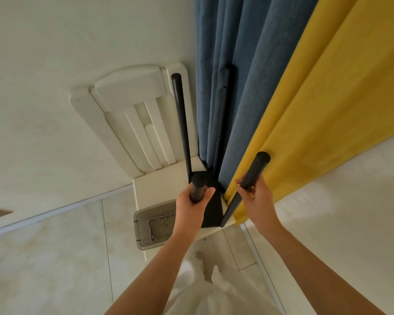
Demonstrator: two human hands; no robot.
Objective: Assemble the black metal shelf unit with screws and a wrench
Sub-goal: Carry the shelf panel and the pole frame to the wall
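Note:
The black metal shelf unit stands on a white chair seat point(155, 187), its black shelf plate point(212, 208) at the bottom and round posts rising toward me. My left hand point(192, 205) grips the near left post point(198, 185) just below its top. My right hand point(257, 198) grips the near right post point(251, 176) around its middle. A far left post point(180, 114) stands in front of the chair back, and a fourth post point(222, 114) stands against the blue curtain. A clear plastic tray point(143, 228) with several screws lies on the seat's front left.
The white chair back point(132, 110) rises behind the unit against a white wall. A blue curtain point(243, 64) and a yellow curtain point(328, 98) hang close on the right. Pale tiled floor point(55, 258) lies to the left and below.

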